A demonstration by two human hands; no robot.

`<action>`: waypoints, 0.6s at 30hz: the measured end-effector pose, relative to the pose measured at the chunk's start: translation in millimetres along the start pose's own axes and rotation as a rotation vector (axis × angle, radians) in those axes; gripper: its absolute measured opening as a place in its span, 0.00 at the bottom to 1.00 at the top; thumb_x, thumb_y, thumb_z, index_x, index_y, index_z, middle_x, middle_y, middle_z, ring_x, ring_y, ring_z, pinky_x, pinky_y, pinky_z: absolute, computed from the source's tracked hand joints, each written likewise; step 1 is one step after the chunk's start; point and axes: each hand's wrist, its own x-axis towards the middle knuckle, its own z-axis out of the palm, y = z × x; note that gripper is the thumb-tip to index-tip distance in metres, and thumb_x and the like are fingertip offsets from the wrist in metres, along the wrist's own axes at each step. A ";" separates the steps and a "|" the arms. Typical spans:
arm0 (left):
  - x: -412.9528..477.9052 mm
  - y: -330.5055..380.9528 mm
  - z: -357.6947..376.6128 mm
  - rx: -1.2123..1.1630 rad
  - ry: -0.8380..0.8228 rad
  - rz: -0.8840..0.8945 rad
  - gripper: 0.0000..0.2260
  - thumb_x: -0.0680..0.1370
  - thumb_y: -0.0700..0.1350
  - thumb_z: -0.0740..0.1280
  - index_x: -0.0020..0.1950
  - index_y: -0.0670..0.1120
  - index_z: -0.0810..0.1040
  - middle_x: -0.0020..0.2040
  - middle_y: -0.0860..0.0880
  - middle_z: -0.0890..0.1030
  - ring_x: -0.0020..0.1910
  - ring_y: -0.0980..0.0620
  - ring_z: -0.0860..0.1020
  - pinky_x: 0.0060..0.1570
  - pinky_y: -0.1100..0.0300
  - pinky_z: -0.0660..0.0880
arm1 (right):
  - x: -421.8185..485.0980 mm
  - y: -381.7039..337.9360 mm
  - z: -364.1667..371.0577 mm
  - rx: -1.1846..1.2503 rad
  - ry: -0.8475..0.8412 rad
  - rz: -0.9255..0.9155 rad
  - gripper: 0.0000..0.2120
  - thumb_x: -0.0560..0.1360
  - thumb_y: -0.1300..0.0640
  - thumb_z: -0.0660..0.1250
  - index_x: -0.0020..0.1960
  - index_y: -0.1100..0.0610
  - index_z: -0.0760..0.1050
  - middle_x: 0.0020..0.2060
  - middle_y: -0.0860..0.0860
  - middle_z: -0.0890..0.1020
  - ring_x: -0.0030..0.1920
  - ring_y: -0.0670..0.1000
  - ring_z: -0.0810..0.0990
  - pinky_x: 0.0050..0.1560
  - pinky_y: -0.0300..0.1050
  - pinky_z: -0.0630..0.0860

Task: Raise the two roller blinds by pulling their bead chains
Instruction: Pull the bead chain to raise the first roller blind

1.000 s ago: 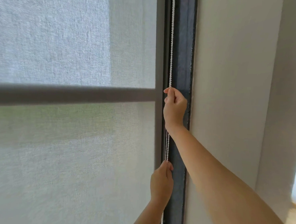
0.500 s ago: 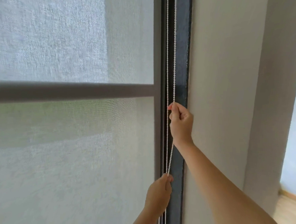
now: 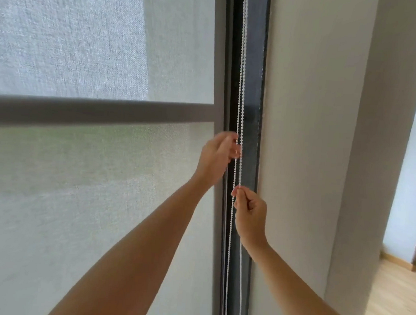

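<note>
A pale grey roller blind (image 3: 79, 210) covers the window on the left. Its white bead chain (image 3: 241, 74) hangs in two strands in front of the dark window frame (image 3: 253, 92). My right hand (image 3: 250, 217) pinches the right strand between thumb and forefinger, low on the chain. My left hand (image 3: 216, 157) is higher up, slightly blurred. Its thumb and fingers are parted around the left strand and do not clamp it.
A horizontal grey bar (image 3: 96, 113) crosses the blind at the height of my left hand. A plain wall (image 3: 311, 138) runs right of the frame, with a corner column (image 3: 375, 166) and wooden floor (image 3: 397, 295) beyond.
My right hand has drawn the chain downwards from bar height. My left hand has let go of the chain low down and risen above my right hand.
</note>
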 end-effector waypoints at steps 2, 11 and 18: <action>19.6 33.9 7.4 -0.074 0.014 0.024 0.12 0.83 0.45 0.54 0.58 0.44 0.74 0.45 0.44 0.81 0.42 0.49 0.80 0.43 0.57 0.76 | -15.9 2.9 6.3 -0.023 -0.024 0.008 0.14 0.80 0.63 0.58 0.37 0.57 0.75 0.24 0.49 0.65 0.25 0.49 0.61 0.28 0.46 0.60; -24.0 -2.3 30.0 -0.024 0.341 0.141 0.15 0.81 0.38 0.55 0.36 0.50 0.71 0.30 0.57 0.69 0.30 0.61 0.68 0.33 0.68 0.67 | -107.8 57.2 -6.5 -0.138 -0.115 0.196 0.16 0.79 0.68 0.61 0.34 0.56 0.75 0.21 0.47 0.63 0.24 0.42 0.61 0.27 0.36 0.59; -102.3 -88.3 32.2 0.204 0.317 0.101 0.15 0.80 0.44 0.53 0.36 0.58 0.68 0.27 0.58 0.71 0.26 0.57 0.68 0.27 0.63 0.65 | -108.0 85.1 -65.1 -0.408 -0.758 0.567 0.16 0.76 0.64 0.62 0.58 0.48 0.77 0.52 0.44 0.80 0.55 0.43 0.78 0.59 0.40 0.72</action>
